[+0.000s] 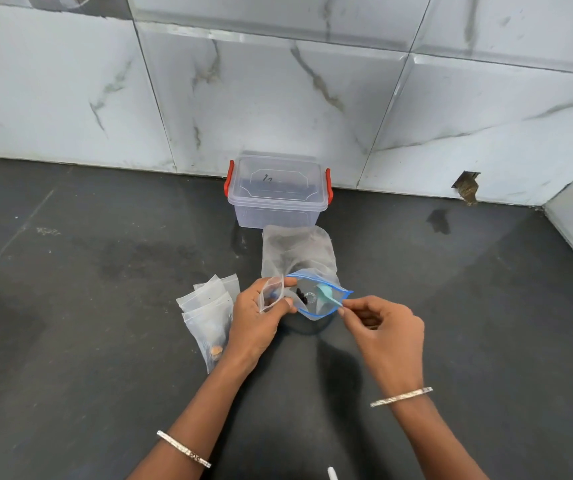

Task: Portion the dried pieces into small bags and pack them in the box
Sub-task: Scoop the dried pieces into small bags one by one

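The left hand (261, 318) has its thumb and fingers curled round a small clear bag (271, 293), pinching it upright just above the palm. The same fingers touch the left end of a blue-rimmed bag (323, 311) held between the two hands. The right hand (387, 329) has its fingers bent, and thumb and forefinger pinch the right end of that bag's rim, where the handle of a teal scoop (326, 294) also ends. I cannot tell whether the fingers grip the rim, the handle or both. The blue rim gapes open, and a few dark dried pieces (301, 296) lie inside, between the hands and nearer the left thumb.

Just left of the left hand, a stack of small bags (207, 306) lies flat on the dark table (105, 341), with an orange-brown bit showing in the lowest one. Directly behind the blue-rimmed bag stands a cloudy plastic bag (299, 251), touching it. Beyond that, against the marble-tiled wall (278, 98), sits the clear box (278, 194), its lid on and its red latches down. Each wrist wears a metal bangle (401, 396).
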`<state>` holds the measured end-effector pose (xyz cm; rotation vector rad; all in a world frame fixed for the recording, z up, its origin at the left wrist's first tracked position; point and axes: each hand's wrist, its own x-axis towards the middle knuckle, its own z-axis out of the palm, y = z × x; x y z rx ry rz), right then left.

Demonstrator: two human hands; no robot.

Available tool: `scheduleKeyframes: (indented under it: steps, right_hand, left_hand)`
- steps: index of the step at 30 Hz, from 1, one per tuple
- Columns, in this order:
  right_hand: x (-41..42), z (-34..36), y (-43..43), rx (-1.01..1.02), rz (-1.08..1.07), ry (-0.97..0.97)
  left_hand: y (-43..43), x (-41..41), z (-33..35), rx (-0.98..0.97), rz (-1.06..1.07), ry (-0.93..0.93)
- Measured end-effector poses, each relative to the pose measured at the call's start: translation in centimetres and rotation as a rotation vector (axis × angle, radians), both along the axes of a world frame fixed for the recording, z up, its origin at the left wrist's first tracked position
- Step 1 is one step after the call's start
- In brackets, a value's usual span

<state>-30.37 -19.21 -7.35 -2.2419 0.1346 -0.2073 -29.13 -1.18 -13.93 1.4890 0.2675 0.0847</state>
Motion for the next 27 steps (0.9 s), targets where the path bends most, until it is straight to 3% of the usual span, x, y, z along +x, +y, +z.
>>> scheduleKeyframes:
  steps: [4, 8, 17, 27]
  right_hand:
    - [1.2, -1.3, 2.3, -0.409, 0.079, -0.218]
    - [2.8, -2.1, 4.1, -0.59, 0.129, -0.292]
    - [2.0, -1.3, 3.6, -0.539, 0.087, -0.268]
    - [4.6, -3.1, 6.1, -0.844, 0.233, -0.131]
  left_hand:
    - [0.1, 0.1, -0.2, -0.039, -0.02, 0.019]
    - [0.4, 0.2, 0.1, -0.115, 0.007, 0.023]
    - [1.3, 0.4, -0.1, -0.195, 0.062, -0.015]
    - [1.1, 0.7, -1.0, -0.148, 0.085, -0.047]
